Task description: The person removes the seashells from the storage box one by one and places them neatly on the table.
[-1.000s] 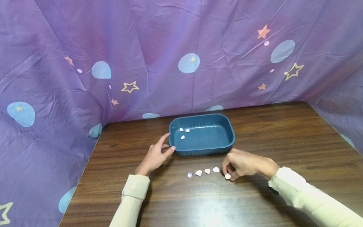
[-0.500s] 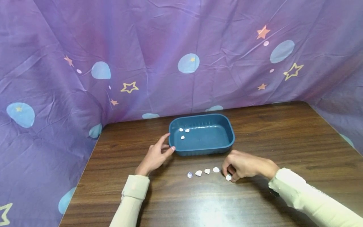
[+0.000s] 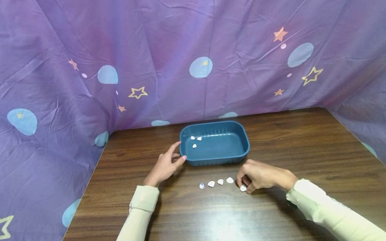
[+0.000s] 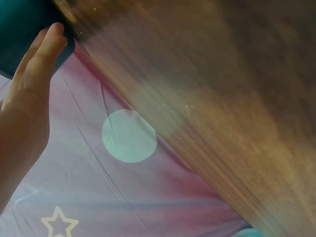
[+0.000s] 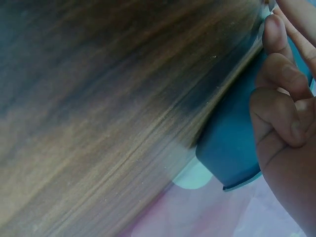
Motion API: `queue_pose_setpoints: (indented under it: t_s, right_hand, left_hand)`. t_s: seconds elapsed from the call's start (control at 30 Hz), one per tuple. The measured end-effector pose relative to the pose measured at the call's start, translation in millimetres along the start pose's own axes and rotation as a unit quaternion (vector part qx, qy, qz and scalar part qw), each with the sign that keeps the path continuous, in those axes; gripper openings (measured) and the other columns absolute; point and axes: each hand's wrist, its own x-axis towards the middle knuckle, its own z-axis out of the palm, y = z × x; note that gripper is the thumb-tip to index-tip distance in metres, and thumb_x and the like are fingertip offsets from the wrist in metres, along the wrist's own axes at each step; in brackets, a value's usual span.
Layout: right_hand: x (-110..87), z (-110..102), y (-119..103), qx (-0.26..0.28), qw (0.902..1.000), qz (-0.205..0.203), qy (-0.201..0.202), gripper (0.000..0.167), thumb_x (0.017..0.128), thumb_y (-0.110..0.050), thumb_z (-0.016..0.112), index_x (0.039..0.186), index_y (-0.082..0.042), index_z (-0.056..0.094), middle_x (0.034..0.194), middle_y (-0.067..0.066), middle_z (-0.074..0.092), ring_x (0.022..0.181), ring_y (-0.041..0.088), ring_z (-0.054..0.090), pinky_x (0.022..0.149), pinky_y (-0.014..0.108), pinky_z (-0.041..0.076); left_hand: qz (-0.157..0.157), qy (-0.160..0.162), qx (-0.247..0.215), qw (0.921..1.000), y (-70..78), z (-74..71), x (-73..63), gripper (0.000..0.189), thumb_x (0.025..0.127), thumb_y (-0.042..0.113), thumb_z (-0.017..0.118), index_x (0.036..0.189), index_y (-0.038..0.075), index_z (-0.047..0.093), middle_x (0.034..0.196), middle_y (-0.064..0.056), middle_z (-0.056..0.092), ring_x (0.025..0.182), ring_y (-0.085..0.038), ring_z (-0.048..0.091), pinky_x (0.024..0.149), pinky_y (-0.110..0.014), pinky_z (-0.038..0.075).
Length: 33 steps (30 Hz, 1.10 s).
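Observation:
My right hand (image 3: pixel 256 174) pinches a small white shell-like piece (image 3: pixel 243 188) between thumb and fingertips, low at the tabletop. To its left several similar pieces lie in a row; the nearest white piece (image 3: pixel 230 180) is beside my fingers, and the leftmost piece (image 3: pixel 202 185) has a purplish tint. My left hand (image 3: pixel 164 167) touches the left end of a blue plastic bin (image 3: pixel 215 159) with thumb and fingers spread. In the left wrist view the fingers (image 4: pixel 43 59) lie fairly straight against the bin wall. Inside the bin, toward its left end, are 3 white pieces (image 3: pixel 194 146).
The dark wood-grain table (image 3: pixel 301 144) carries the bin near its back edge. A purple curtain (image 3: pixel 169 43) printed with stars and blue shapes hangs right behind and along both sides of the table.
My right hand has shifted very slightly toward the front of the table with the white piece at its fingertips. The left hand, the bin and the other pieces have stayed put.

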Motion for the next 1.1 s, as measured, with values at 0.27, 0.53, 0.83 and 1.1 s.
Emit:
queue_pose_setpoints:
  t_s: [0.27, 0.53, 0.83, 1.1]
  right_hand:
    - [0.0, -1, -1, 0.001, 1.0, 0.006, -0.005, 0.029, 0.064, -0.006, 0.087, 0.079, -0.024, 0.071, 0.063, -0.017, 0.059, 0.058, -0.008, 0.048, 0.055, 0.014, 0.045]
    - [2.5, -3, -2, 0.009, 0.9999, 0.007, -0.008, 0.03, 0.066, -0.009, 0.088, 0.089, -0.022, 0.073, 0.064, -0.017, 0.06, 0.058, -0.008, 0.05, 0.057, 0.014, 0.047]
    - [8.0, -8, -5, 0.004, 1.0, -0.005, 0.004, 0.031, 0.066, -0.013, 0.089, 0.092, -0.02, 0.073, 0.066, -0.016, 0.061, 0.061, -0.008, 0.05, 0.06, 0.014, 0.047]
    - [14.9, -16, -8, 0.06, 0.9979, -0.014, 0.019, 0.029, 0.069, -0.009, 0.088, 0.094, -0.016, 0.074, 0.069, -0.013, 0.063, 0.057, -0.007, 0.048, 0.053, 0.015, 0.046]
  left_hand:
    - [-0.002, -0.002, 0.001, 1.0, 2.4, -0.8, -0.5, 0.067, 0.097, 0.033, 0.065, 0.156, 0.019, 0.036, 0.122, -0.02, 0.072, 0.111, -0.033, 0.071, 0.103, -0.053, 0.053]
    - [-0.005, -0.006, 0.005, 1.0, 2.7, -1.4, -0.4, 0.067, 0.098, 0.035, 0.065, 0.156, 0.019, 0.036, 0.124, -0.02, 0.071, 0.114, -0.034, 0.07, 0.104, -0.053, 0.053]
    - [-0.007, -0.005, 0.006, 0.9999, 1.9, -0.9, -0.6, 0.067, 0.098, 0.035, 0.064, 0.156, 0.019, 0.036, 0.123, -0.019, 0.072, 0.115, -0.033, 0.07, 0.105, -0.053, 0.052]
    - [-0.007, -0.004, 0.005, 1.0, 1.6, -0.6, -0.7, 0.066, 0.098, 0.035, 0.064, 0.156, 0.02, 0.035, 0.124, -0.02, 0.071, 0.114, -0.033, 0.07, 0.104, -0.053, 0.052]
